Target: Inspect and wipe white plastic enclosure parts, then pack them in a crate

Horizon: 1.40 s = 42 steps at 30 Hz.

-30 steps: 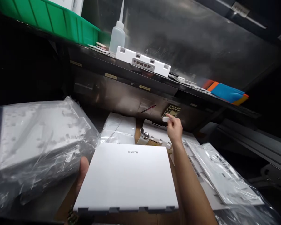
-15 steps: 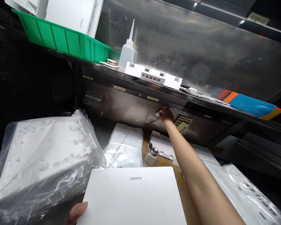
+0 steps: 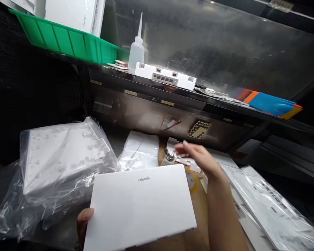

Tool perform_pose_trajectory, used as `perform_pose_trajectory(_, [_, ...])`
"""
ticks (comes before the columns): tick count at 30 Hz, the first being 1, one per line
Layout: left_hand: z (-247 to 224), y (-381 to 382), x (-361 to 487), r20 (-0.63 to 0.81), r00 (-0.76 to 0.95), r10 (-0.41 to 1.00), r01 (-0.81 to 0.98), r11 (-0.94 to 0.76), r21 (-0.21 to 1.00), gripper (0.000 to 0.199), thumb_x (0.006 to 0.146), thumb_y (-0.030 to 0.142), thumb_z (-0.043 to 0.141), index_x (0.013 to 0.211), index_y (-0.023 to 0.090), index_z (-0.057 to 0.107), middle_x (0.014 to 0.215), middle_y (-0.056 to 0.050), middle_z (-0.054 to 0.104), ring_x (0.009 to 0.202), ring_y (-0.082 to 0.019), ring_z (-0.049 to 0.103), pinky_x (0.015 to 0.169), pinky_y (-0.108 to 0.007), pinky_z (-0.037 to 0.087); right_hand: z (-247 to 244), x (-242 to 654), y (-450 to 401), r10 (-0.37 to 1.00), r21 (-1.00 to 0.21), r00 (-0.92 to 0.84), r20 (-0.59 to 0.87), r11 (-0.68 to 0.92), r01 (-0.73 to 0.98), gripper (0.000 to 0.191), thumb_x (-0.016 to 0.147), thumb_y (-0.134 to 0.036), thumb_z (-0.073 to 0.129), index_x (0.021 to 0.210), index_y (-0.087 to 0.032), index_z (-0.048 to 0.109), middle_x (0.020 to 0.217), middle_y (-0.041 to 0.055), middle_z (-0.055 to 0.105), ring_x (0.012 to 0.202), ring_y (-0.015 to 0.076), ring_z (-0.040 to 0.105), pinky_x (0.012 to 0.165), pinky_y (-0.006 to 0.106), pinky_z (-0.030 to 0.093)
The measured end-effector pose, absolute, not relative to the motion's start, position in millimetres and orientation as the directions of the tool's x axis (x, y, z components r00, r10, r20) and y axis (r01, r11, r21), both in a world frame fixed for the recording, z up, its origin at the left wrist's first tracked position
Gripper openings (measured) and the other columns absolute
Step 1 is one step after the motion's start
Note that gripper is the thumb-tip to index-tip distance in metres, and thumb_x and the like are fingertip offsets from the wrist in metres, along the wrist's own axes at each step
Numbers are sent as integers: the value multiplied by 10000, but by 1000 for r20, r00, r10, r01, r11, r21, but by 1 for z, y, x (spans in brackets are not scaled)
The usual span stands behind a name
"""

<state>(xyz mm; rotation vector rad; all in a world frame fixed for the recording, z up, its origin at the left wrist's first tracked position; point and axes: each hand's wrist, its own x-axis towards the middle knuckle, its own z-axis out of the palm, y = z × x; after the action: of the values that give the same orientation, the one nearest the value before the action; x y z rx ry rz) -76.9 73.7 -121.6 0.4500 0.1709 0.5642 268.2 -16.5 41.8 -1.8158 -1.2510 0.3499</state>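
Note:
A white panel marked HUAWEI, its lettering upside down, is gripped at its left edge by my left hand, thumb on top and the other fingers hidden beneath. My right hand is above the panel's upper right corner, fingers apart and slightly blurred, with nothing visible in them. Below and behind that hand lie a white slotted housing and a small bottle with a metal cap. A roll of yellow tape sits just beyond the panel's right corner.
Bagged white parts lie left, wrapped parts right, and a stack of plastic bags behind. The shelf holds a green bin, a squeeze bottle, a white ported part and a blue-orange item.
My right hand has come down and back from the wall below the shelf, leaving a red, pen-like item there. The panel has tilted and its lower edge now shows.

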Motion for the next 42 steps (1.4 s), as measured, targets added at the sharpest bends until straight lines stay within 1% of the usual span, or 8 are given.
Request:
perform_pose_trajectory(4, [-123,70,-79,38,792,609,-543,675,499,287,705,519,787,904,317,835,809,16,812,748,-304,767,674,-367,641,6,214,-104,984,-971,178,-14,-56,233,462,887,-515,685,1264,-248,692,1109,84,762,932,219,724,783,316,586])
perform_pose_trajectory(9, [-88,63,-68,1,708,706,-445,444,778,817,770,543,800,1488,287,505,1467,-90,597,1428,-363,452,1157,-434,408,-39,196,-165,847,-968,508,156,29,248,224,889,-351,724,1105,-292,726,1083,57,782,923,229,753,789,299,604])
perform_pose_trajectory(16, [-62,35,-46,-196,920,340,-248,890,382,815,926,646,529,1541,132,381,1462,-208,569,1340,-407,542,1114,-563,420,-61,193,-191,801,-734,250,544,310,604,232,935,-229,603,1065,-338,762,1269,59,725,1241,294,651,1053,462,532])
perform_pose_trajectory(25, [-40,33,-54,-261,855,448,-389,887,248,761,701,155,551,1449,40,476,1197,-190,737,1092,-400,704,1042,-590,481,-78,272,-109,707,-458,667,233,-526,717,395,912,-445,502,1128,-226,750,1154,103,752,1042,306,691,935,469,531])
perform_pose_trajectory(31, [-14,22,-48,-271,830,487,-444,872,207,689,680,158,559,1361,57,557,1117,-175,763,1028,-387,727,1013,-571,505,-92,289,-43,717,-343,693,67,-636,691,125,673,-277,741,762,-207,792,774,129,731,941,350,686,859,449,487])
perform_pose_trajectory(35, [-12,22,-50,-277,820,502,-461,864,200,664,672,145,563,1331,63,577,1092,-167,768,1004,-381,735,1004,-564,509,-80,271,-57,641,-381,744,191,-650,657,328,793,-374,652,1037,-181,758,1000,165,723,1011,370,662,857,481,491])
perform_pose_trajectory(38, [-14,21,-48,-302,814,496,-453,868,206,657,666,129,567,1320,68,585,1084,-162,771,993,-376,738,1001,-558,510,-59,222,-89,586,-500,701,407,-500,708,404,933,-430,509,1238,-190,621,1217,134,645,1104,282,620,912,418,500])
perform_pose_trajectory(42, [-17,15,-35,-282,835,472,-422,879,221,662,652,125,564,1310,60,595,1075,-163,774,991,-374,737,1011,-551,501,-32,121,-125,749,-561,194,633,271,782,213,939,-263,626,1148,-236,653,1080,57,642,1004,182,633,868,301,525])
